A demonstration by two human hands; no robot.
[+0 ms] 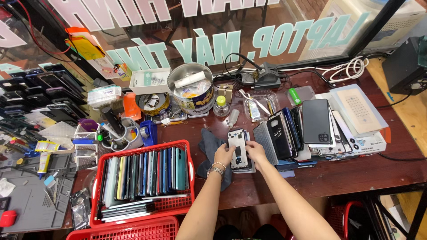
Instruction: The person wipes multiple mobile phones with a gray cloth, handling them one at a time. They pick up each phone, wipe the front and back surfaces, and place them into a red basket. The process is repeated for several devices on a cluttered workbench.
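Observation:
A phone with its back cover off (238, 149) lies on the dark wooden table (347, 173), showing its inner parts. My left hand (223, 155), with a metal watch on the wrist, grips its left edge. My right hand (255, 151) presses on its right edge. More flat phone parts lie stacked under it. A dark grey cloth (208, 146) is spread just to the left, partly beneath my left hand.
A red basket (182, 202) holds several phones on edge at the left. Leaning phones and back covers (302, 129) crowd the right. A round tin (191, 91), small bottles, a tool cup (120, 133), cables and a grey work mat (31, 204) surround the spot.

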